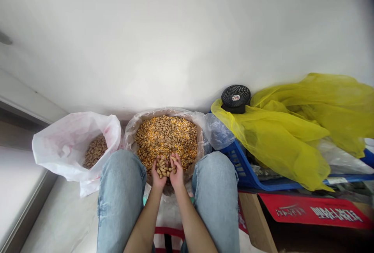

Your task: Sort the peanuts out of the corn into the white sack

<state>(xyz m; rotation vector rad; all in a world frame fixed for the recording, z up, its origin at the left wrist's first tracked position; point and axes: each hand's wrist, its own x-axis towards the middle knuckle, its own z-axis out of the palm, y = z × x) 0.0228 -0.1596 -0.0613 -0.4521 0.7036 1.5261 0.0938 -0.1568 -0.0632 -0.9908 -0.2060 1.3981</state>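
The left hand (158,173) and right hand (177,172) were cupped side by side, half closed with the fingers curled upward, together holding a small heap of unshelled peanuts (164,167); the cupped palms kept the pile from slipping through. They hung just over a plastic-lined container (201,144) of mixed corn kernels (152,138) and peanuts, which sat between the person's denim-clad knees (121,179), within easy reach. Left of the container, a white plastic bag (58,155) stood with its mouth folded back, holding it open around more peanuts (95,151). Right of it, a yellow plastic sheet (286,140) draped over a blue crate (244,165), beside a small black fan (235,98).
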